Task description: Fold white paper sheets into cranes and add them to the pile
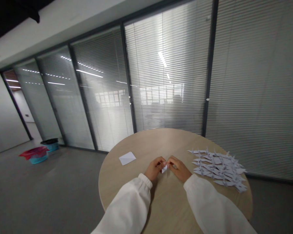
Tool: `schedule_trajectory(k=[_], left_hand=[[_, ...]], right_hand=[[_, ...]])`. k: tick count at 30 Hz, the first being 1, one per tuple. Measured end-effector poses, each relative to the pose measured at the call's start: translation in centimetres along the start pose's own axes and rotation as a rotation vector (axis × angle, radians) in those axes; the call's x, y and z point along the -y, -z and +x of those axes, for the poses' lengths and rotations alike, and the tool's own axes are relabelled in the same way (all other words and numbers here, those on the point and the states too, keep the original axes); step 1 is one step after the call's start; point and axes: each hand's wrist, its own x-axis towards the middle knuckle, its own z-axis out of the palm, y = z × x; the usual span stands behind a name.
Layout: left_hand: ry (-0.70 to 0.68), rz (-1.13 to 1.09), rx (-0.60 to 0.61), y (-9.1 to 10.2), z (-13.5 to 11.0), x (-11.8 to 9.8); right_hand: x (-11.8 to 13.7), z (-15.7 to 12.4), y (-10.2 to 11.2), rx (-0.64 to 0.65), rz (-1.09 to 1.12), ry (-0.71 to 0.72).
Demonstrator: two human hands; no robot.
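Note:
Both my hands meet over the middle of a round wooden table [136,143]. My left hand [154,169] and my right hand [179,169] pinch a small folded white paper piece [164,168] between their fingertips, just above the tabletop. White sleeves cover both forearms. A square white sheet of paper [127,158] lies flat to the left of my hands. To the right, several folded white paper cranes [217,167] lie spread out in a group on the table.
A glass wall with closed blinds [166,74] runs behind the table. On the grey floor at the far left stand a red and blue basin [35,154] and a dark bin [50,143]. The table's edge curves near the cranes.

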Motion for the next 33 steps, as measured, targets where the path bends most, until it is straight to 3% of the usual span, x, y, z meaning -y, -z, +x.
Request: schedule_trajectory(k=[8,13,17,33], left_hand=[[0.002,0.075,0.022,0.0,-0.2,-0.6],[0.011,0.079,-0.037,-0.1,-0.1,-0.8],[0.034,0.042,-0.07,0.0,0.2,-0.2],[0.046,-0.114,0.028,-0.2,0.3,1.9]], right_hand=[[0.0,0.0,0.2,0.027,0.019,-0.004],[0.1,0.0,0.2,0.013,0.044,-0.025],[-0.1,-0.1,0.1,-0.032,0.05,-0.031],[-0.6,-0.2,-0.5,-0.03,-0.067,-0.015]])
